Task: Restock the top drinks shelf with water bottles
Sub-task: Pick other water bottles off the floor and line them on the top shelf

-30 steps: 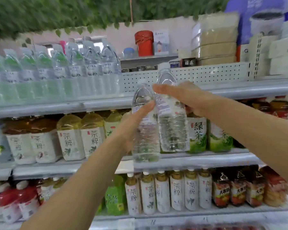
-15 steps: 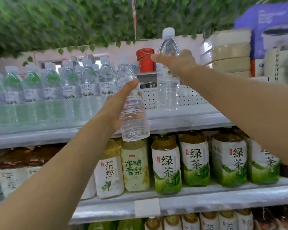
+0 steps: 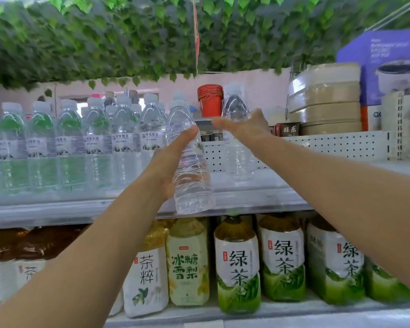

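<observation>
**Kid:** What are the hands doing?

**Helper:** Each one holds a water bottle. The left hand is wrapped around a clear bottle. The thumb lies up along the front of it and the fingers are hidden behind.

**Kid:** Is that bottle on the shelf?

**Helper:** No. It is in the air, tilted a little, in front of the top shelf. Its bottom hangs just over the shelf's front edge.

**Kid:** And the other hand?

**Helper:** The right hand grips a second bottle near its top. That one stands straight up, farther back over the top shelf. It is blurry low down, so I cannot tell if its bottom touches the shelf.

**Kid:** What is next to them?

**Helper:** On the left, a row of water bottles stands on the same shelf, close together. The bottle in the left hand is just beside the end of that row. To the right of both bottles the shelf is bare, with a white wall full of little holes behind.

**Kid:** What is below?

**Helper:** Green tea bottles stand on the next shelf down. A red cup sits up behind the hands, and green leaves hang over the top.
</observation>
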`<state>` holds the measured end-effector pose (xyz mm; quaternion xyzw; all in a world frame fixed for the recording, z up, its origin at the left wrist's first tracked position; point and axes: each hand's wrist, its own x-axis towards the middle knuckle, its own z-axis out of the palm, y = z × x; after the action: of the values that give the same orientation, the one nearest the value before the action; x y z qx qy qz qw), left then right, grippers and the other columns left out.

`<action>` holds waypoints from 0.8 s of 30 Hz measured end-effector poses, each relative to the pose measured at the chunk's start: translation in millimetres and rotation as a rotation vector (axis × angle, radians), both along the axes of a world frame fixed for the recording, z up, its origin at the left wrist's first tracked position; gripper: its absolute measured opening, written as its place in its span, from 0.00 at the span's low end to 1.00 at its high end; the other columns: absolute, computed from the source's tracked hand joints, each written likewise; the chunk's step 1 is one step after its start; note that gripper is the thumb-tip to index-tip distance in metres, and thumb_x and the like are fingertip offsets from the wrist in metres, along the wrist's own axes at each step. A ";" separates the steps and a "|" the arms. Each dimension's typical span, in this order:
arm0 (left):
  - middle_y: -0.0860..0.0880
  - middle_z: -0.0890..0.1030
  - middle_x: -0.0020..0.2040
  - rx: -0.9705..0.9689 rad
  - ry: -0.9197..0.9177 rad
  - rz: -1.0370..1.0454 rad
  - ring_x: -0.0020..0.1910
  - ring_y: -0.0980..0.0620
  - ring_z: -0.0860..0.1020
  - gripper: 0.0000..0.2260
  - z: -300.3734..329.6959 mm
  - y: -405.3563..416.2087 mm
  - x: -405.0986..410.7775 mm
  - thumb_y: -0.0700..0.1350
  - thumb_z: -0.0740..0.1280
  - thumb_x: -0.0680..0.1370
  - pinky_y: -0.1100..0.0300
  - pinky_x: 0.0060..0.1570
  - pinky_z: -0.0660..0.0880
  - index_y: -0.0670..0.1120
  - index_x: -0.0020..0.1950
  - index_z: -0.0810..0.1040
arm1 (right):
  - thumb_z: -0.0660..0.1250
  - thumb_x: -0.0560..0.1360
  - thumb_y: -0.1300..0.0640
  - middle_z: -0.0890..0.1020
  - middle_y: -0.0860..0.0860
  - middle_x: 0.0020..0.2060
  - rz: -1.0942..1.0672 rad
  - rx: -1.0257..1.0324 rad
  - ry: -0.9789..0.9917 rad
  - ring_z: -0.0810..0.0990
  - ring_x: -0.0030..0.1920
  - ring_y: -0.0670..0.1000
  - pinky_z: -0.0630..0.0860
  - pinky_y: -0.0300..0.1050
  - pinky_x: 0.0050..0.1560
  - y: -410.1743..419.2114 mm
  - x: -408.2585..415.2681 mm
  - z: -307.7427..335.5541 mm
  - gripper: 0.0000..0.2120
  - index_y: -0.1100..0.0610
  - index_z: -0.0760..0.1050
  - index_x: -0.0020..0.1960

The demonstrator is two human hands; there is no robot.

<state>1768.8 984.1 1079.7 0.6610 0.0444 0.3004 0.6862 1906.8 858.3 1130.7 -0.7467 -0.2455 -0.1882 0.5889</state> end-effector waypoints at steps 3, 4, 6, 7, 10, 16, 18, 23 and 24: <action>0.47 0.66 0.74 0.015 0.022 0.043 0.69 0.44 0.68 0.59 -2.0 0.2 1.4 0.69 0.77 0.52 0.47 0.62 0.70 0.52 0.78 0.61 | 0.81 0.65 0.48 0.78 0.47 0.51 0.214 -0.118 -0.028 0.76 0.50 0.47 0.69 0.38 0.42 -15.2 8.3 -11.9 0.26 0.52 0.71 0.55; 0.46 0.65 0.75 0.013 0.017 0.047 0.70 0.44 0.68 0.58 -2.8 0.8 2.2 0.69 0.76 0.52 0.47 0.62 0.70 0.52 0.78 0.61 | 0.79 0.67 0.53 0.79 0.46 0.50 0.308 -0.197 -0.018 0.76 0.50 0.46 0.68 0.39 0.42 -22.7 11.7 -17.5 0.19 0.49 0.72 0.50; 0.45 0.65 0.76 0.009 0.008 0.044 0.70 0.43 0.67 0.57 -3.6 0.2 2.5 0.69 0.75 0.53 0.49 0.60 0.68 0.51 0.78 0.61 | 0.74 0.70 0.57 0.81 0.45 0.55 0.446 -0.331 0.026 0.75 0.57 0.47 0.68 0.45 0.47 -38.0 19.3 -26.7 0.14 0.48 0.75 0.53; 0.45 0.64 0.77 0.014 0.008 0.052 0.72 0.44 0.66 0.57 -3.9 0.5 2.9 0.69 0.75 0.54 0.49 0.62 0.66 0.51 0.78 0.60 | 0.73 0.72 0.58 0.81 0.44 0.57 0.478 -0.342 0.046 0.75 0.60 0.48 0.69 0.47 0.48 -43.5 22.1 -29.7 0.14 0.49 0.77 0.56; 0.45 0.61 0.78 0.033 -0.007 0.064 0.75 0.44 0.62 0.58 -5.8 -1.5 3.3 0.70 0.74 0.53 0.44 0.68 0.62 0.52 0.79 0.59 | 0.78 0.68 0.52 0.82 0.45 0.56 0.399 -0.267 0.059 0.77 0.58 0.49 0.71 0.45 0.47 -44.7 20.8 -33.2 0.21 0.50 0.76 0.59; 0.46 0.68 0.74 0.046 -0.024 0.067 0.64 0.47 0.68 0.47 -6.3 -4.8 -0.3 0.69 0.74 0.56 0.49 0.62 0.66 0.53 0.72 0.70 | 0.81 0.63 0.43 0.82 0.45 0.50 0.231 -0.163 -0.044 0.78 0.48 0.43 0.69 0.35 0.39 -20.5 15.4 -45.6 0.25 0.49 0.78 0.55; 0.46 0.68 0.74 0.055 -0.020 0.061 0.65 0.47 0.68 0.46 -6.1 -4.8 -0.6 0.69 0.74 0.56 0.48 0.66 0.65 0.54 0.71 0.71 | 0.80 0.65 0.43 0.80 0.42 0.46 0.262 -0.185 -0.040 0.77 0.45 0.41 0.67 0.36 0.38 -23.6 14.2 -44.6 0.18 0.46 0.75 0.47; 0.48 0.64 0.77 0.083 0.000 0.065 0.72 0.46 0.64 0.46 -6.0 -6.8 -1.4 0.70 0.72 0.57 0.43 0.69 0.60 0.55 0.73 0.69 | 0.72 0.73 0.53 0.80 0.48 0.48 0.416 -0.326 0.031 0.78 0.51 0.52 0.73 0.45 0.45 -44.8 19.7 -40.2 0.07 0.49 0.76 0.49; 0.48 0.63 0.77 0.083 0.003 0.063 0.74 0.46 0.62 0.46 -6.1 -7.3 -1.8 0.70 0.72 0.57 0.42 0.71 0.59 0.56 0.73 0.69 | 0.73 0.73 0.53 0.81 0.47 0.49 0.412 -0.324 0.019 0.79 0.52 0.51 0.74 0.44 0.44 -45.1 20.0 -40.7 0.09 0.48 0.77 0.51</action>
<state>1767.0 976.8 1073.6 0.6876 0.0535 0.3226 0.6483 1926.8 813.2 1090.0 -0.7674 -0.4136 -0.0153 0.4897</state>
